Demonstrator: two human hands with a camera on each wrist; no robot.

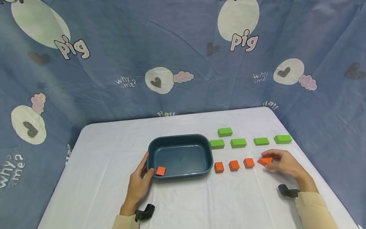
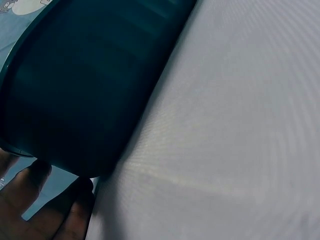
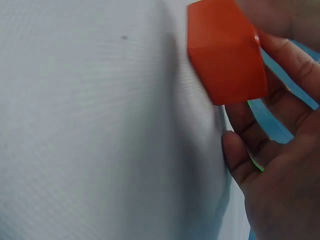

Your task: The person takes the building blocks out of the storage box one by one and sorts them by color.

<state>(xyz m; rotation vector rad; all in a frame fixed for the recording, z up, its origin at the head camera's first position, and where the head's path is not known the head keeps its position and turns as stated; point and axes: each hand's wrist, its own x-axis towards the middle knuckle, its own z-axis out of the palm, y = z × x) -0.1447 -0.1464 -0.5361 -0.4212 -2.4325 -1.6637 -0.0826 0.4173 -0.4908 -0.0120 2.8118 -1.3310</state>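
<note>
My left hand [image 1: 138, 186] rests against the left end of a dark teal tray [image 1: 180, 175]. Its fingers [image 2: 32, 175] touch the outer wall, with the thumb at the near left corner of the rim. One orange block [image 1: 161, 171] lies inside that corner. At the right, my right hand [image 1: 283, 163] pinches another orange block [image 1: 265, 161], tilted and low over the cloth, between thumb and fingers. In the right wrist view this block [image 3: 225, 55] shows its flat faces, and the hand covers part of it. Three orange blocks [image 1: 233, 165] stand in a row between tray and right hand.
Several green blocks [image 1: 238, 143] lie behind the orange row, the closest beside the tray's right end. White cloth [image 1: 183, 203] covers the table. A patterned blue curtain [image 1: 183, 105] hangs behind and at both sides.
</note>
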